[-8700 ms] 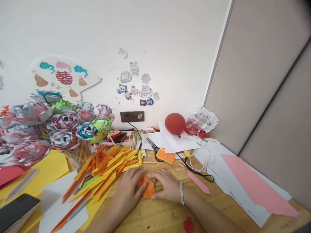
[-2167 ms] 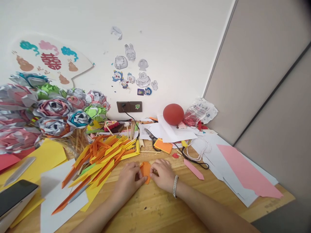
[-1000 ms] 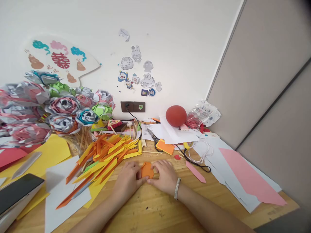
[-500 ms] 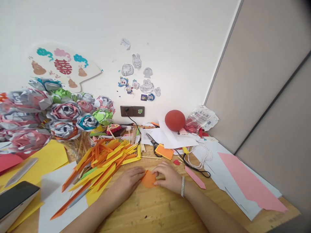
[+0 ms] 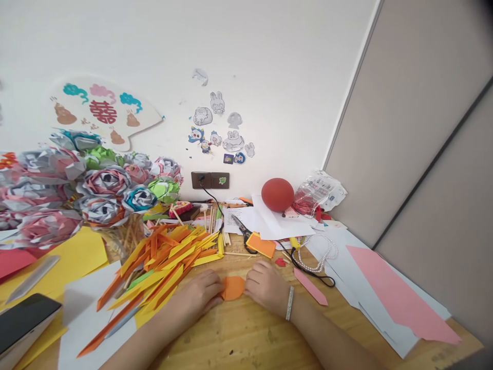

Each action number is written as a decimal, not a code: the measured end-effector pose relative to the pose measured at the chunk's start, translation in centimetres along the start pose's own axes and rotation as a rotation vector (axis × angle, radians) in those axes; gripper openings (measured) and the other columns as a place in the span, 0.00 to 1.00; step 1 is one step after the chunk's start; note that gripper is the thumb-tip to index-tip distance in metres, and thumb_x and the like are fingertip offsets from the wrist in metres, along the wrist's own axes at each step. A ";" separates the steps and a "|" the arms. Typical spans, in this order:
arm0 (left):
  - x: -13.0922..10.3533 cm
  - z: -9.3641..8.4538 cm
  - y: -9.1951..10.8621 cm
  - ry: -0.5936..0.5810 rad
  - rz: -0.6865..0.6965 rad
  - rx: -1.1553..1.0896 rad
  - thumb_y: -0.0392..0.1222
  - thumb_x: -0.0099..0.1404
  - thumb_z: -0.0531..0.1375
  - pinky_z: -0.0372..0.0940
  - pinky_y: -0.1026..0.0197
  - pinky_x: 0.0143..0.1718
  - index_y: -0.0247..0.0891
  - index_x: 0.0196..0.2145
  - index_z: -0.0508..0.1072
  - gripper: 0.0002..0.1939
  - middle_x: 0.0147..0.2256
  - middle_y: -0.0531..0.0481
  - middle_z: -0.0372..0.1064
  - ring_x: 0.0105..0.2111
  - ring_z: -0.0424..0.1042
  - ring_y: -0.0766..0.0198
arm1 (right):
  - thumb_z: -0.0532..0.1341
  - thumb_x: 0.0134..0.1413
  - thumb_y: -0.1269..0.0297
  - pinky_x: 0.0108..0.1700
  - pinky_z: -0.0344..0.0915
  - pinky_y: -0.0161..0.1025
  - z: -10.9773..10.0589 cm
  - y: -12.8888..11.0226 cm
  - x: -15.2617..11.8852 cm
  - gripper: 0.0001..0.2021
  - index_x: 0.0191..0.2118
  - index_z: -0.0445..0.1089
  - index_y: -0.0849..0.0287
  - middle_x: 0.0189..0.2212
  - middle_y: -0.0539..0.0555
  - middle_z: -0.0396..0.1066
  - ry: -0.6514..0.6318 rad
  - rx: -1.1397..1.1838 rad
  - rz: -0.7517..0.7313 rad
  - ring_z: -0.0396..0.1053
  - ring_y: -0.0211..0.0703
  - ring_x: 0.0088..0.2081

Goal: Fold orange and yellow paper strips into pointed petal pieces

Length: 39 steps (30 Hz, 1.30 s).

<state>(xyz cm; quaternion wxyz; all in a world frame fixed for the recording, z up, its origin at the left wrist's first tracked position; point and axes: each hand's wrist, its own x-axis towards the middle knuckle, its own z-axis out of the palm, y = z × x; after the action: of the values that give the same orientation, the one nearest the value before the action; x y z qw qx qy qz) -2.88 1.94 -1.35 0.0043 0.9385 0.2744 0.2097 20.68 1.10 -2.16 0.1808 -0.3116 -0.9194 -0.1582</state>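
A small orange piece of paper point(image 5: 234, 288) lies low over the wooden table between my two hands. My left hand point(image 5: 204, 291) is closed at its left edge, with the fingertips curled against it. At the opposite edge, my right hand point(image 5: 266, 287), with a sparkly bracelet at its wrist, has thumb and fingers pressed together on the paper. My thumbs are partly hidden. A pile of folded orange and yellow paper strips point(image 5: 169, 262) lies just left of my left hand. Beyond my right hand are an orange paper stack point(image 5: 261, 244) and black scissors point(image 5: 243, 231).
Paper flowers point(image 5: 103, 185) fill the back left, and a phone point(image 5: 29, 324) sits at front left. A red balloon point(image 5: 278, 195) rests against the wall. On the right lie a bead string point(image 5: 325, 254), a black cable point(image 5: 314, 277), a pink strip point(image 5: 310, 287) and large pink paper point(image 5: 400, 293).
The orange paper has turned and now lies wider between my hands. My right hand's fingers have closed in at its right edge. The whole view has tilted slightly.
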 end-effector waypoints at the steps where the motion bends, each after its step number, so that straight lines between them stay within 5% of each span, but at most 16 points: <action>1: 0.0 0.0 0.0 -0.030 0.006 0.024 0.40 0.69 0.49 0.63 0.62 0.34 0.39 0.35 0.71 0.11 0.31 0.50 0.68 0.32 0.67 0.62 | 0.57 0.59 0.66 0.37 0.54 0.39 0.1 0.0 0.0 0.09 0.28 0.66 0.59 0.26 0.50 0.68 0.007 -0.029 -0.011 0.59 0.40 0.30; 14: 0.4 -0.4 0.4 -0.040 0.057 0.077 0.44 0.71 0.46 0.60 0.63 0.31 0.38 0.30 0.67 0.15 0.29 0.50 0.66 0.31 0.65 0.63 | 0.56 0.59 0.69 0.35 0.53 0.40 0.8 0.2 0.1 0.10 0.27 0.65 0.59 0.25 0.50 0.66 0.040 -0.125 -0.066 0.58 0.40 0.30; 24: 0.5 -0.3 0.9 -0.003 0.016 0.155 0.40 0.70 0.45 0.62 0.63 0.30 0.38 0.29 0.68 0.16 0.29 0.50 0.67 0.29 0.66 0.63 | 0.58 0.57 0.67 0.39 0.54 0.39 0.8 -0.2 0.7 0.04 0.32 0.66 0.59 0.31 0.50 0.69 -0.069 0.057 0.267 0.62 0.41 0.36; 39: 1.1 -0.1 2.1 -0.023 -0.353 -0.054 0.36 0.61 0.54 0.64 0.60 0.35 0.39 0.26 0.66 0.07 0.29 0.50 0.69 0.32 0.69 0.60 | 0.63 0.50 0.70 0.38 0.53 0.36 0.4 -0.9 0.9 0.05 0.28 0.66 0.58 0.29 0.47 0.68 -0.072 0.367 0.492 0.62 0.40 0.36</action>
<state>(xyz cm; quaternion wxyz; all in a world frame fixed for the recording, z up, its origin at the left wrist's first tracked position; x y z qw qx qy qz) -1.01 0.75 -0.54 0.0692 0.8776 0.4291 0.2022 19.37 1.07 -2.26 0.2341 -0.4921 -0.8355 0.0704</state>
